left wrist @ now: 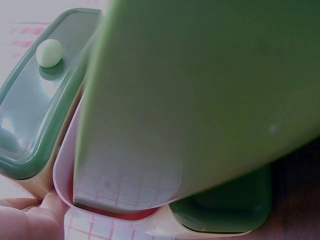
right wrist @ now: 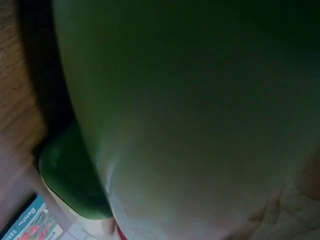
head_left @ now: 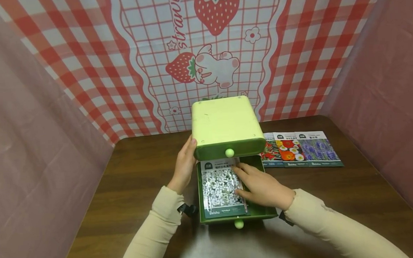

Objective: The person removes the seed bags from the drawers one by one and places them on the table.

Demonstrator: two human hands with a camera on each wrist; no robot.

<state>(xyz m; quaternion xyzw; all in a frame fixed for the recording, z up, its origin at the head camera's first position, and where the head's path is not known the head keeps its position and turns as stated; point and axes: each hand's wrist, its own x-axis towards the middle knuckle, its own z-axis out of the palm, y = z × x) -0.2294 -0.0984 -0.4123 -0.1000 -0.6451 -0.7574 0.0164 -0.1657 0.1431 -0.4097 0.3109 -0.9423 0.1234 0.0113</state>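
A small pale yellow cabinet (head_left: 227, 118) with green drawer fronts stands on the table. Its pulled-out green drawer (head_left: 262, 213) sits below the closed top drawer (head_left: 212, 151). Inside lies a seed packet (head_left: 219, 186) with white flowers, face up along the left side, with another packet's edge showing beneath. My right hand (head_left: 261, 184) reaches into the drawer, fingers extended onto the packet's right part. Against the cabinet's left side, near the top drawer, rests my left hand (head_left: 184, 160). In the right wrist view, the drawer's outside hides most of that hand.
Several seed packets (head_left: 319, 149) lie overlapping on the brown table (head_left: 139, 185), right of the cabinet. Another green drawer front (left wrist: 235, 205) shows under the pulled-out one. Behind stands a red-checked strawberry cloth (head_left: 202, 40); pink curtains (head_left: 381, 79) hang at the sides.
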